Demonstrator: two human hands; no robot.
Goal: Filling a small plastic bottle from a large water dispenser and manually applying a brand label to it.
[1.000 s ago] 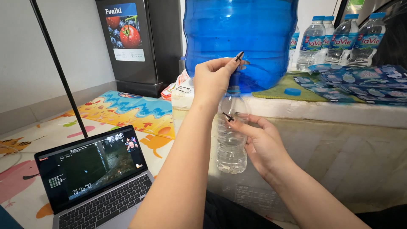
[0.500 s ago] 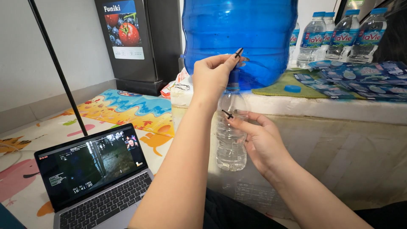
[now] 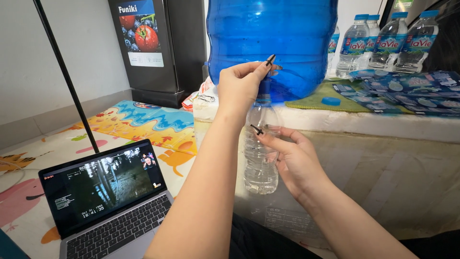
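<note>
Bottom left, laptop [image 3: 108,201]: corner cut off by the frame.
Right hand [image 3: 292,160]: mid-frame, fingers wrapped round the clear bottle [image 3: 260,153].
Left hand [image 3: 244,84]: pinched at the tap, which it hides.
Blue jug [image 3: 273,41]: top cropped, sitting at the ledge [image 3: 383,122] edge.

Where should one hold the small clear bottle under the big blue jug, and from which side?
Grip the small clear bottle around its ribbed middle, from its right side, as the right hand does. It hangs upright, its neck is under the big blue jug, where the left hand is.
</note>
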